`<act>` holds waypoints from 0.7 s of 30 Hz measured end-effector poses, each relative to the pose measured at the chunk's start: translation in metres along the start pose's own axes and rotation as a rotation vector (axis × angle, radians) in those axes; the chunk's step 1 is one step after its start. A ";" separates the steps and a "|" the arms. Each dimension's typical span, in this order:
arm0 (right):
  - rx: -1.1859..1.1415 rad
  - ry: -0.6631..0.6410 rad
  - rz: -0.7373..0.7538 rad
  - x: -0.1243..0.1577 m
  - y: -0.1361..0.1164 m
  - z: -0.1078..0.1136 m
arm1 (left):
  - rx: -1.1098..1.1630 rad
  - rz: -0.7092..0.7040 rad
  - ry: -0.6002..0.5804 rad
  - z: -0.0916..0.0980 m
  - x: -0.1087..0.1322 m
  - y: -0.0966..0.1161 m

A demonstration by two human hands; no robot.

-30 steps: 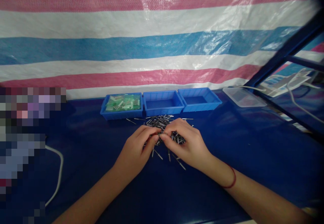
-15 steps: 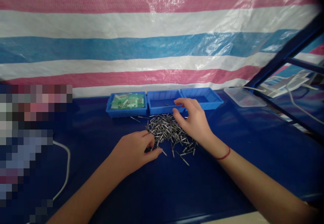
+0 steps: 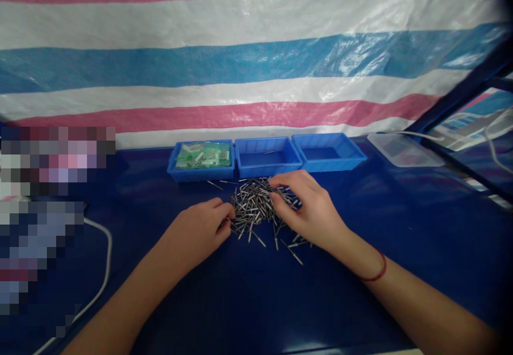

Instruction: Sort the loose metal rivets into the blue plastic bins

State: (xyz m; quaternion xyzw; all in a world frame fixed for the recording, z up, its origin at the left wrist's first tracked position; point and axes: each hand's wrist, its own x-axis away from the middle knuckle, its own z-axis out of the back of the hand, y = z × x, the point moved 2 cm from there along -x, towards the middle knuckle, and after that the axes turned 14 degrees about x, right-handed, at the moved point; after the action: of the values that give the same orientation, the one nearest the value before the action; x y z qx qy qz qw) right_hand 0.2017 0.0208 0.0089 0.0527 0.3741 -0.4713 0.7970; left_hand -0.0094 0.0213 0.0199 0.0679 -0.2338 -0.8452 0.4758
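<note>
A heap of small metal pins (image 3: 254,207) lies on the dark blue table (image 3: 401,237) in front of three blue trays. My left hand (image 3: 196,232) rests at the heap's left edge, fingers curled with the tips among the pins. My right hand (image 3: 308,208) lies over the heap's right side, fingers bent down onto the pins. The left tray (image 3: 201,159) holds green packets and metal parts. The middle tray (image 3: 266,156) has one pin in it. The right tray (image 3: 327,152) looks bare inside.
A clear plastic lid (image 3: 404,149) lies right of the trays. A white cable (image 3: 102,269) curves over the table at the left. A striped tarp hangs behind. A dark blue frame bar (image 3: 460,98) slants at the right. The far left is blurred out.
My right hand reached to the middle tray half a second ago and has come back down onto the heap. My left hand stayed at the heap's left edge.
</note>
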 end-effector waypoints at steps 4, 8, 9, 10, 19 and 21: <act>-0.029 -0.035 0.044 0.002 -0.005 -0.002 | 0.032 -0.040 -0.009 -0.002 -0.002 -0.004; -0.055 -0.064 0.065 0.003 -0.008 -0.006 | 0.049 -0.063 -0.014 -0.008 -0.005 -0.003; -0.062 -0.068 0.069 0.003 -0.009 -0.007 | 0.049 -0.064 -0.010 -0.009 -0.005 -0.002; -0.070 -0.073 0.071 0.003 -0.010 -0.007 | 0.049 -0.062 -0.006 -0.010 -0.005 -0.001; -0.065 -0.099 0.092 0.006 -0.016 -0.011 | 0.284 -0.072 0.141 -0.007 -0.007 0.003; -0.112 -0.078 0.062 0.007 -0.019 -0.010 | 0.401 -0.078 0.201 -0.007 -0.007 0.007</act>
State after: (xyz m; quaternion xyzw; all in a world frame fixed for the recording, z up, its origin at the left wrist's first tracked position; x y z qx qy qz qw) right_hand 0.1829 0.0098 0.0020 0.0011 0.3666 -0.4262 0.8270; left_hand 0.0026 0.0218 0.0163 0.2537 -0.3457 -0.7885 0.4408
